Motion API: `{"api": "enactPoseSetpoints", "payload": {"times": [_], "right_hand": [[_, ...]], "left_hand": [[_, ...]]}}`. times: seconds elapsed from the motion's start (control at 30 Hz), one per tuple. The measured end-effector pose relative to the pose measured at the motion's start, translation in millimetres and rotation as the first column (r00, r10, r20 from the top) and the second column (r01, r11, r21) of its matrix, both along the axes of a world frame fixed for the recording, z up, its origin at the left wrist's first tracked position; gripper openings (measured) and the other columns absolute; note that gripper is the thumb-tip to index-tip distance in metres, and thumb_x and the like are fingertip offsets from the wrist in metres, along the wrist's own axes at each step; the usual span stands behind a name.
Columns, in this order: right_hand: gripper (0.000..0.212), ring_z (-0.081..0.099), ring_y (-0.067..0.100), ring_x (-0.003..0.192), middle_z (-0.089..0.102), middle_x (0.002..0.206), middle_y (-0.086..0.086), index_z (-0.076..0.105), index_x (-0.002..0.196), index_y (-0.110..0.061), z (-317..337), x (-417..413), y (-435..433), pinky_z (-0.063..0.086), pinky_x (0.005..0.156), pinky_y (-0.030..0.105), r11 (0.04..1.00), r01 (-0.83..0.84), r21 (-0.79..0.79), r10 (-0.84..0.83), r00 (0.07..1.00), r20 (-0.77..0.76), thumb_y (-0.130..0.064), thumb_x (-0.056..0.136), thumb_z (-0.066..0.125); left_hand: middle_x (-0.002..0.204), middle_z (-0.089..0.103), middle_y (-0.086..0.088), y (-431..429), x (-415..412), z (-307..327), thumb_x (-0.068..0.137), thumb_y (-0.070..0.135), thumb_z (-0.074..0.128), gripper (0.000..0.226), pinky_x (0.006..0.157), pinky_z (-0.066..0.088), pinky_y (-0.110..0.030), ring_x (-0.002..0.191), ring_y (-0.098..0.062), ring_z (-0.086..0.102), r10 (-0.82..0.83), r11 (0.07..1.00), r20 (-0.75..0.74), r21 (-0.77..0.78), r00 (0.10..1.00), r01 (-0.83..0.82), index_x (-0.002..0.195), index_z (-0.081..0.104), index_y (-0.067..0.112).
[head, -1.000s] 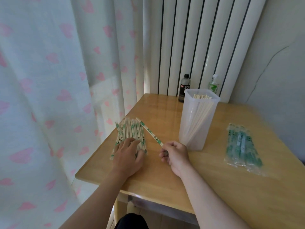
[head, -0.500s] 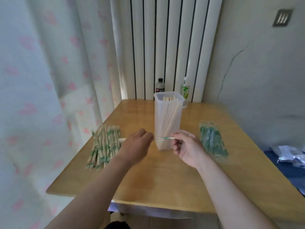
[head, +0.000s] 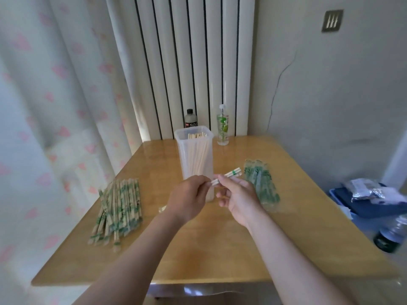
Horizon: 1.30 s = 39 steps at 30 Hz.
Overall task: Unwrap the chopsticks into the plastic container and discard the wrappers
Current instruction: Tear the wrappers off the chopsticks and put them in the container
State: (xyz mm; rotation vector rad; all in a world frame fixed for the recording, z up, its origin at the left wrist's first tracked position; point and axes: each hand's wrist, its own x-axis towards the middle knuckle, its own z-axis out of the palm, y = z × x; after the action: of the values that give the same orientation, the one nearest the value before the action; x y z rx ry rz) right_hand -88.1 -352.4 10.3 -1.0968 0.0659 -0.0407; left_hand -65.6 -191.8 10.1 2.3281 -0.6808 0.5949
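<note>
my left hand (head: 189,195) pinches the near end and my right hand (head: 239,198) curls round the middle of a wrapped pair of chopsticks (head: 229,174), held just in front of the plastic container (head: 193,159); i judge it light and stiff, its wrapper (head: 234,172) thin and slippery, best torn at the pinched end.

One bench (head: 220,249) carries one plastic container (head: 193,137) of bare chopsticks (head: 198,150), too many to count. Two bottles stand at its far edge, a dark bottle (head: 190,119) and a clear bottle (head: 222,126). There is one pile of wrapped chopsticks (head: 119,208) near its left edge and one heap of empty wrappers (head: 262,186) toward its right edge. Two hands, the left hand (head: 189,199) and the right hand (head: 237,197), pinch one wrapped pair (head: 229,175).
</note>
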Motion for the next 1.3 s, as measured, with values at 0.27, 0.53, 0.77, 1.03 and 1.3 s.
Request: {"api": "enactPoseSetpoints", "payload": {"times": [0.27, 0.53, 0.77, 1.03, 1.3], "right_hand": [[0.016, 0.056, 0.017, 0.061, 0.065, 0.076, 0.003, 0.078, 0.103, -0.001, 5, 7, -15, 0.038, 0.047, 0.028, 0.987, 0.131, 0.089, -0.128, 0.991, -0.037, -0.013, 0.093, 0.072], [0.014, 0.057, 0.015, 0.060, 0.065, 0.080, 0.006, 0.079, 0.099, -0.002, 5, 6, -6, 0.038, 0.048, 0.028, 0.995, 0.081, 0.054, -0.078, 0.996, -0.050, -0.012, 0.093, 0.071], [0.013, 0.055, 0.015, 0.059, 0.063, 0.081, 0.005, 0.078, 0.099, -0.003, 5, 6, -6, 0.038, 0.049, 0.028, 0.984, 0.141, 0.106, -0.134, 0.988, -0.075, -0.012, 0.094, 0.071], [0.012, 0.056, 0.015, 0.061, 0.065, 0.079, 0.006, 0.078, 0.098, -0.002, 5, 5, -4, 0.038, 0.049, 0.027, 0.990, 0.130, 0.049, -0.126, 0.989, -0.074, -0.011, 0.094, 0.070], [0.012, 0.056, 0.016, 0.059, 0.062, 0.081, 0.007, 0.077, 0.097, -0.003, 3, 7, 1, 0.038, 0.047, 0.027, 0.989, 0.129, 0.076, -0.121, 0.988, -0.093, -0.012, 0.095, 0.070]], "left_hand": [[0.095, 0.067, 0.006, 5, 3, 4, 0.103, 0.030, 0.048, 0.022, 0.067, 0.051, -0.039, 0.085, -0.020, 0.061, 0.051, 0.995, -0.023, 0.083, 0.998, -0.049, 0.107, 0.069, 0.023], [0.090, 0.064, 0.011, 8, 3, 4, 0.096, 0.041, 0.037, 0.035, 0.059, 0.050, -0.037, 0.081, -0.018, 0.061, 0.066, 0.992, 0.015, 0.103, 0.998, -0.067, 0.105, 0.068, 0.027], [0.091, 0.063, 0.010, 10, 2, 3, 0.100, 0.040, 0.038, 0.033, 0.060, 0.048, -0.035, 0.085, -0.019, 0.060, 0.095, 0.988, 0.007, 0.123, 0.995, -0.095, 0.107, 0.067, 0.028], [0.089, 0.060, 0.012, 13, 1, 3, 0.103, 0.032, 0.045, 0.023, 0.058, 0.043, -0.032, 0.083, -0.018, 0.059, 0.095, 0.987, 0.014, 0.131, 0.995, -0.096, 0.107, 0.067, 0.027], [0.090, 0.062, 0.011, 12, 0, 3, 0.100, 0.038, 0.038, 0.031, 0.060, 0.046, -0.033, 0.085, -0.018, 0.060, 0.108, 0.986, 0.018, 0.122, 0.994, -0.109, 0.106, 0.067, 0.028]]}}
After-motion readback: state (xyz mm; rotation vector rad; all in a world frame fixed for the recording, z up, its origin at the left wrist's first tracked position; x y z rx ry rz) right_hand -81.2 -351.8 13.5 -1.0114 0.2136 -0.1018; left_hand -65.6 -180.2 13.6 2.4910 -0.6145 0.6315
